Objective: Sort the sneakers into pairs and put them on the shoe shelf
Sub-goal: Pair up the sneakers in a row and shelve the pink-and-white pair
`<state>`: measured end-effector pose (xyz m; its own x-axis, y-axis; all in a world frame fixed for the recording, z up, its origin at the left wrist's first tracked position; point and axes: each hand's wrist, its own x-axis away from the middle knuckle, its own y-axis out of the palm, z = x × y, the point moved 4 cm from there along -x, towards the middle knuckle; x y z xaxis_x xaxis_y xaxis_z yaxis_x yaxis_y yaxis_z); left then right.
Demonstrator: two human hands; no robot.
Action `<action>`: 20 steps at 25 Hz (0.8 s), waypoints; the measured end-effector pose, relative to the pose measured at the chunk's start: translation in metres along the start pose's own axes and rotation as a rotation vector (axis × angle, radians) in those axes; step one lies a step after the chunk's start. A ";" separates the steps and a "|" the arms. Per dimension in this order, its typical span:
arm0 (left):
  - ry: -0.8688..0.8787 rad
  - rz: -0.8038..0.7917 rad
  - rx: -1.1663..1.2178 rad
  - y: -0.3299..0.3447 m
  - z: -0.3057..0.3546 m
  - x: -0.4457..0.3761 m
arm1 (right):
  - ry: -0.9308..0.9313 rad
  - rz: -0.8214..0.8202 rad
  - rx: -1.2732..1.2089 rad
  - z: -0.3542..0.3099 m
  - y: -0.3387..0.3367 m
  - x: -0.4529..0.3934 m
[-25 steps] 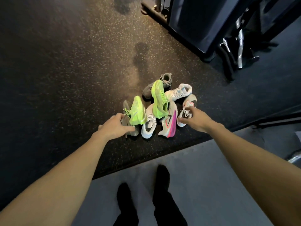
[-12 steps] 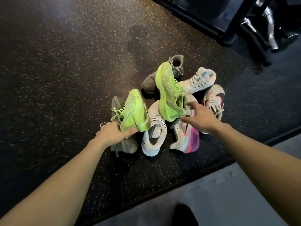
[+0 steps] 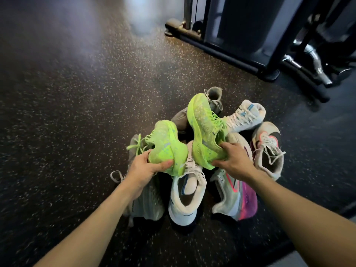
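Sneakers lie heaped on the speckled black floor point(image 3: 67, 112), and the white high-top point(image 3: 185, 197) in the middle serves as my marker. Left of it a grey sneaker point(image 3: 146, 201) lies lengthwise. Just above it the left hand point(image 3: 146, 168) is closed around the heel of a neon green sneaker point(image 3: 167, 143), whose toe points up and away. Right of that, the right hand point(image 3: 233, 160) grips the heel of a second neon green sneaker point(image 3: 204, 128), its long axis running away, toe tilted left. Farther right lie a pink-soled sneaker point(image 3: 237, 197) and a white-and-black sneaker point(image 3: 267, 149).
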<state>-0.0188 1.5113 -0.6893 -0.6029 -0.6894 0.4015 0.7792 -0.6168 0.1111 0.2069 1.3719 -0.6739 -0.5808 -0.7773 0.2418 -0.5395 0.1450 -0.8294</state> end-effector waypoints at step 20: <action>0.488 0.503 -1.530 -0.102 0.093 0.130 | -0.671 0.309 0.468 -0.198 0.006 0.076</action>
<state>-0.1605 1.5195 -0.5636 -0.5845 -0.7830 -0.2126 0.2038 0.1120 -0.9726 0.0385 1.4348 -0.5607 -0.0989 -0.9624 -0.2530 -0.0263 0.2567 -0.9661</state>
